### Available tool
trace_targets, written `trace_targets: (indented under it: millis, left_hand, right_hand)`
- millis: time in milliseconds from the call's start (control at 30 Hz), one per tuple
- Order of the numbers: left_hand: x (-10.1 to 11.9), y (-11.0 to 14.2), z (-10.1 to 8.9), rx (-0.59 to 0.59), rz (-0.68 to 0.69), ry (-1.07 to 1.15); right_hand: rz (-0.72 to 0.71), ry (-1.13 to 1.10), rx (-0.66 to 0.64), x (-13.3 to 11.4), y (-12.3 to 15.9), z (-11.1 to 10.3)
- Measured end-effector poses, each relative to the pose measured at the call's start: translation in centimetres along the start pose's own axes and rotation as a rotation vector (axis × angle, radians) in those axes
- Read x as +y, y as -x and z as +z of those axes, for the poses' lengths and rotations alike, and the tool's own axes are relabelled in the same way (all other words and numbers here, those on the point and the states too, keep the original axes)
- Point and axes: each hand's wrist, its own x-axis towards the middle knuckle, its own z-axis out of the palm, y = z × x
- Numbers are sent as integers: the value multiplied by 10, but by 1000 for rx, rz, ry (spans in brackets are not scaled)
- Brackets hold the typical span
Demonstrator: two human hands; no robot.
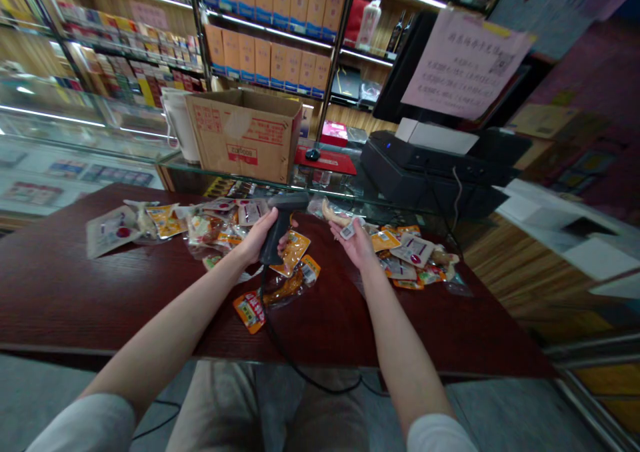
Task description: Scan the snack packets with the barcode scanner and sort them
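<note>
Barcode scanner (277, 235) sits in the left hand (255, 235), fingers (284, 244) wrapped round its grip; right-hand (357, 242) fingers (350, 227) pinch a sealed snack packet (340, 215) above loose packets (293, 252) mid-tabletop (100, 299), a cardboard box (245, 135) beyond its far edge.

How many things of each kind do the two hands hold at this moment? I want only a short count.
Black handheld barcode scanner, in the left hand: 1
Sealed snack packet, in the right hand: 1
Total: 2

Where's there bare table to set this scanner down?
Bare wood shows on the dark red table left of the snack packets, and right of the scanner cable nearer you. Packets crowd beneath the left hand and right hand.
</note>
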Motion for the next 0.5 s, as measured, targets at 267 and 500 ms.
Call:
trace_targets:
  millis: [267, 500]
  left_hand:
    - [-12, 3, 19, -200, -98, -82]
    - [-15, 1, 17, -207, -95, -138]
  right_hand:
    - [-51, -13, -65, 5, -6, -4]
    - [-115, 152, -133, 8, -12, -6]
